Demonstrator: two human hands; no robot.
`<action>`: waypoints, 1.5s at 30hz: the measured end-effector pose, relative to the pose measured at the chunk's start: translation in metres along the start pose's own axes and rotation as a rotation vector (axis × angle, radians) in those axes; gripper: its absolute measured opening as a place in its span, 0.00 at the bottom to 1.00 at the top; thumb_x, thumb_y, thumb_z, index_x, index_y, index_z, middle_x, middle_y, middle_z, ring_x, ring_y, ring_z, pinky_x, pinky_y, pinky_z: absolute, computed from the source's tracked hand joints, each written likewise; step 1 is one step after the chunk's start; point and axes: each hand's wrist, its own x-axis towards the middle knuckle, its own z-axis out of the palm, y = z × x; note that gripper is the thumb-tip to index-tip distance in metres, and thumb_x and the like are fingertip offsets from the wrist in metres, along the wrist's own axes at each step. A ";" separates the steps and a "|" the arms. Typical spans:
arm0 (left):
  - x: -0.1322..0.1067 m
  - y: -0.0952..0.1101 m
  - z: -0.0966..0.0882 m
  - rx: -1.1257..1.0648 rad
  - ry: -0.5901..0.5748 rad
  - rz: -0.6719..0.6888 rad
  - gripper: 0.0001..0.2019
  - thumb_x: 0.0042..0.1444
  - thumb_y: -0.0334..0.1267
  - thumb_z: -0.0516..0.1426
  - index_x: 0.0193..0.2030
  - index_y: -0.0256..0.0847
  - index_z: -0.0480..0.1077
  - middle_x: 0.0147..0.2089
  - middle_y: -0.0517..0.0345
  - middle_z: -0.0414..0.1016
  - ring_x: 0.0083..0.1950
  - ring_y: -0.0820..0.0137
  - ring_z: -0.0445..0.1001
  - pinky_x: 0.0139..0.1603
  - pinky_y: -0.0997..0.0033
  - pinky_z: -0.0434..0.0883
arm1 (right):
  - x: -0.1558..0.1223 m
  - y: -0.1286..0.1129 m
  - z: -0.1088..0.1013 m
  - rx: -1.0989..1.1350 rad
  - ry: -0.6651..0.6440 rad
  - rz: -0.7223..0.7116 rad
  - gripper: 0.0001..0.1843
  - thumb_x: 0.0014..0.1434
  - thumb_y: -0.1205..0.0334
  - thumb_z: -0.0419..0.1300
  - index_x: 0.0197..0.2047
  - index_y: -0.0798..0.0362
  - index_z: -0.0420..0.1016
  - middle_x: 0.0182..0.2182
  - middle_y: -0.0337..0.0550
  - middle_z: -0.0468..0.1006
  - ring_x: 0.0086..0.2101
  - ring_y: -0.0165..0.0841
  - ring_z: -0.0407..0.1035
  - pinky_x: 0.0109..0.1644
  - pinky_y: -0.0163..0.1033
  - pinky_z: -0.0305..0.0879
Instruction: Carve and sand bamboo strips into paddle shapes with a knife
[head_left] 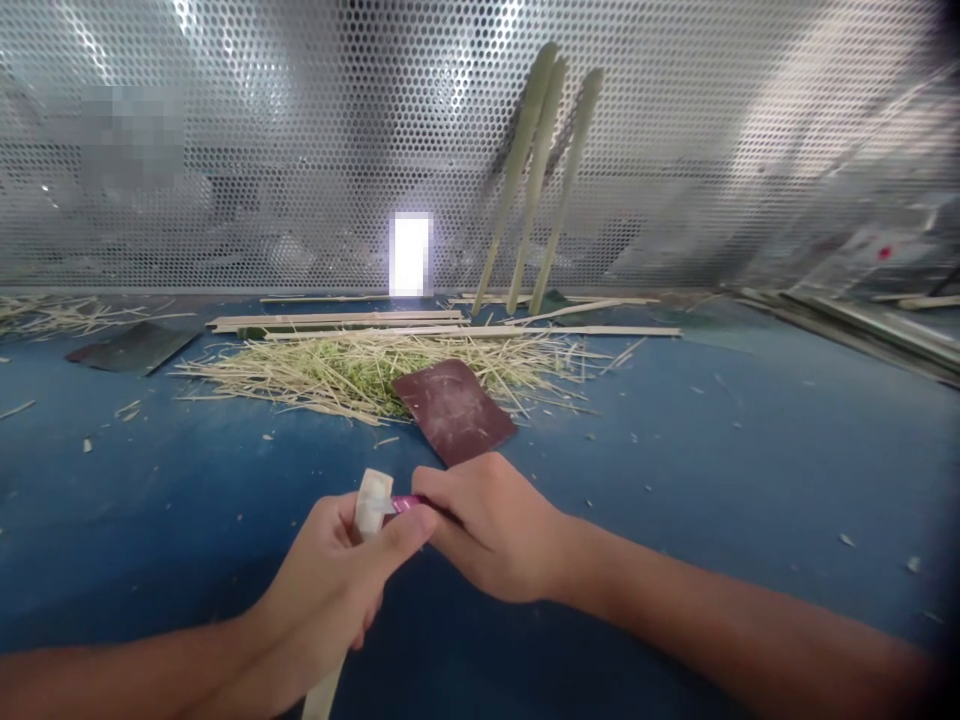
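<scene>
Carefully, the left hand (328,592) is gripping a pale bamboo strip (373,507) in a narrow, closed hold, with the thumb (397,532) lying across it, and the strip is standing between the hands, its lower end reaching down past the palm. The right hand (491,527) is closing tightly around a pink handle (406,504), probably of a knife, but I cannot see any blade. The handle is reaching the strip, though I cannot tell if they are touching. Both hands are working above a blue table (712,470), near a sandpaper sheet (454,412) and a heap of shavings (360,378). If a blade is slipping along the strip, it could be cutting that thumb, because the thumb is sitting very close to the handle. Too much force could also be splitting the strip.
</scene>
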 end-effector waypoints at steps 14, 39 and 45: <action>0.001 0.007 0.002 -0.051 -0.015 -0.029 0.29 0.45 0.70 0.58 0.23 0.42 0.62 0.07 0.72 0.50 0.09 0.80 0.48 0.11 0.78 0.50 | -0.002 -0.005 0.010 -0.146 0.131 0.009 0.17 0.68 0.55 0.46 0.28 0.51 0.60 0.18 0.34 0.65 0.18 0.26 0.53 0.24 0.35 0.40; -0.003 0.004 0.001 -0.022 -0.013 0.070 0.28 0.50 0.68 0.57 0.23 0.43 0.59 0.11 0.72 0.51 0.11 0.81 0.50 0.12 0.80 0.50 | 0.001 -0.005 0.001 -0.061 0.041 0.051 0.20 0.69 0.53 0.46 0.26 0.51 0.58 0.18 0.33 0.62 0.18 0.25 0.53 0.25 0.35 0.41; -0.005 0.009 0.001 -0.003 0.017 0.033 0.27 0.50 0.66 0.57 0.21 0.43 0.59 0.10 0.72 0.48 0.10 0.79 0.48 0.11 0.78 0.50 | -0.003 -0.010 0.006 -0.164 0.128 0.120 0.19 0.68 0.54 0.46 0.26 0.51 0.61 0.18 0.34 0.64 0.18 0.26 0.52 0.26 0.37 0.39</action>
